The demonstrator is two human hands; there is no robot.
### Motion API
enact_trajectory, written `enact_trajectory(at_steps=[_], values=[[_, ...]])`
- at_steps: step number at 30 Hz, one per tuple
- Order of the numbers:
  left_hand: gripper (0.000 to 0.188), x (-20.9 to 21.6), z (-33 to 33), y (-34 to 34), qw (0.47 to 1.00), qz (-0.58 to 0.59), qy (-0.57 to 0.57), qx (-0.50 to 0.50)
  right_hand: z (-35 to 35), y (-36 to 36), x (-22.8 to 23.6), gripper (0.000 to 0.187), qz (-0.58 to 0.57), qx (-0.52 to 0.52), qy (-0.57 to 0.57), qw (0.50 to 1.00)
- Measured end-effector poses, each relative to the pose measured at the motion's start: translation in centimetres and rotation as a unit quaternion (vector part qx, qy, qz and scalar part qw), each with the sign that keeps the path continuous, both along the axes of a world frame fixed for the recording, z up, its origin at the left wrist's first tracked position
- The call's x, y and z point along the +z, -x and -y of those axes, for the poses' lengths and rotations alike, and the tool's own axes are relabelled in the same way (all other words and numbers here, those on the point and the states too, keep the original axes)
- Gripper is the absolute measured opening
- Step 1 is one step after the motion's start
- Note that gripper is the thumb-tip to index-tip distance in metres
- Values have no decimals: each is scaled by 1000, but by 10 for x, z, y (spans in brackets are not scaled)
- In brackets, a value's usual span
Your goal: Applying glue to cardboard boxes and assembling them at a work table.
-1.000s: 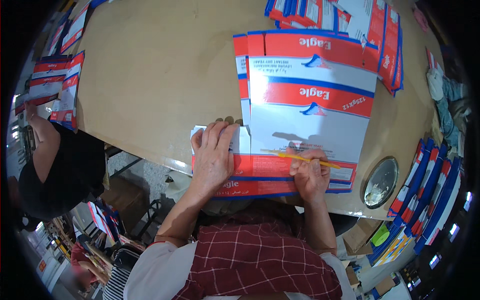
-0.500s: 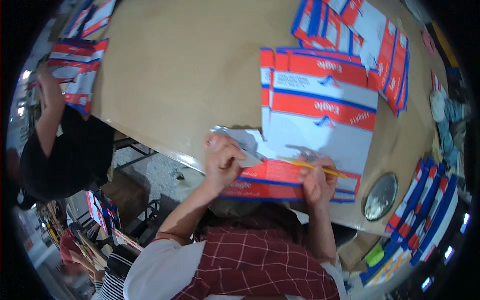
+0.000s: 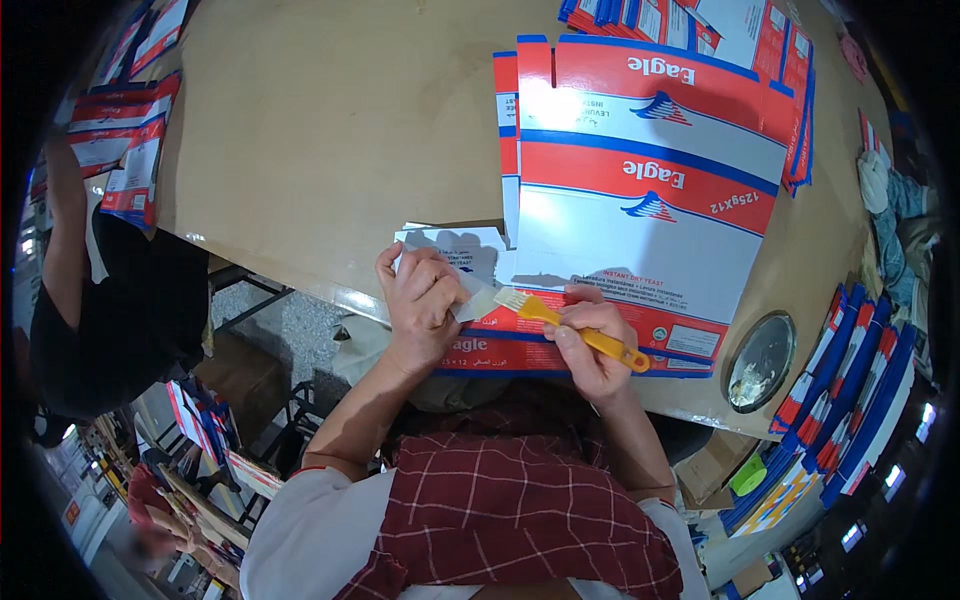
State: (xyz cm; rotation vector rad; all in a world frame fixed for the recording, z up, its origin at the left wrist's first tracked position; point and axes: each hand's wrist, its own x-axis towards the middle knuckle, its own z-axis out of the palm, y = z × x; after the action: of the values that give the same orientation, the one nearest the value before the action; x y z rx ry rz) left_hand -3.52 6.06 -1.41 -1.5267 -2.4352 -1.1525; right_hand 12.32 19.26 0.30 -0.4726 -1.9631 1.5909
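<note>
My left hand [image 3: 425,305] is closed with fingers curled on the edge of a folded cardboard flap, white with printed text, of a red, white and blue carton [image 3: 480,248] at the table's near edge. In my right hand [image 3: 597,345] is a flat brush [image 3: 540,311] with a yellow handle and pale bristles. The bristles point left, close by the flap under my left fingers; whether they touch it I cannot tell. Flat unfolded carton sheets [image 3: 640,235] lie in a pile beyond and beside my right hand.
A round metal dish [image 3: 778,342] with whitish paste stands at the table's right edge. More flat cartons [image 3: 620,18] are stacked at the far right, others [image 3: 140,150] at the far left by another person [image 3: 120,310]. Folded cartons [image 3: 845,390] stand at the right.
My right hand has turned the brush so its bristles now lie nearer my left hand, and moved slightly left. My left hand stays on the flap. The whole view has shifted a little.
</note>
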Motion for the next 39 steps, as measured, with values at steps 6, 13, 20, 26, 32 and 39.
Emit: enact_trajectory(at_steps=[6,13,20,26,32,39], values=[[22,-1,2,-1,1000,-21,7,1,6,2,5,13,19,39,-59,997],[24,-3,2,-2,1000,-30,6,4,14,10,15,20,20,47,-126,991],[23,-3,-5,2,999,-34,5,9,14,18,29,16,2,32,-165,986],[17,6,-4,5,999,-35,-27,-8,20,19,43,16,-6,-5,-202,979],[18,-5,6,-6,998,-51,-24,5,17,-15,47,16,1,-25,-115,993],[20,-10,-1,-2,998,-44,-42,-7,-27,-117,101,7,-124,-436,-74,888]])
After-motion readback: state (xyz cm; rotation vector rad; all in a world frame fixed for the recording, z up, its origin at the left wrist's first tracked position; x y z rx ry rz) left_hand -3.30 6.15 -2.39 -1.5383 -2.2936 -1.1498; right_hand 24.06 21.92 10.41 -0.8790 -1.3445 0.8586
